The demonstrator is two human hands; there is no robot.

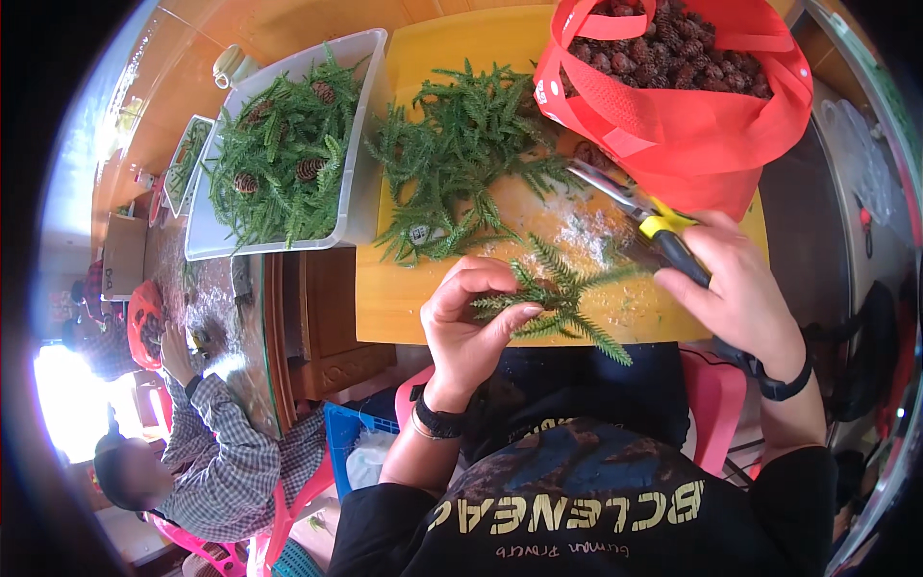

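Between its thumb and fingers, my left hand (466,322) pinches an artificial pine sprig (556,322), its green tips fanning out over the table's near edge. My right hand (745,279) is wrapped round the yellow and black handles of long-nosed pliers (660,227). The pliers' metal jaws point up and left, apart from the sprig. Beyond my hands, a loose heap of green pine sprigs (457,144) lies on the yellow tabletop (404,317). Whitish crumbs (591,231) are scattered between the heap and the pliers. Whether a pine cone sits in the held sprig is hidden.
A clear plastic tub (361,163) at the left holds sprigs with brown cones. At the far right stands a red bag (711,144) full of pine cones (673,58). Another person in a checked shirt (226,462) works at a side table. A pink chair (716,394) is under me.
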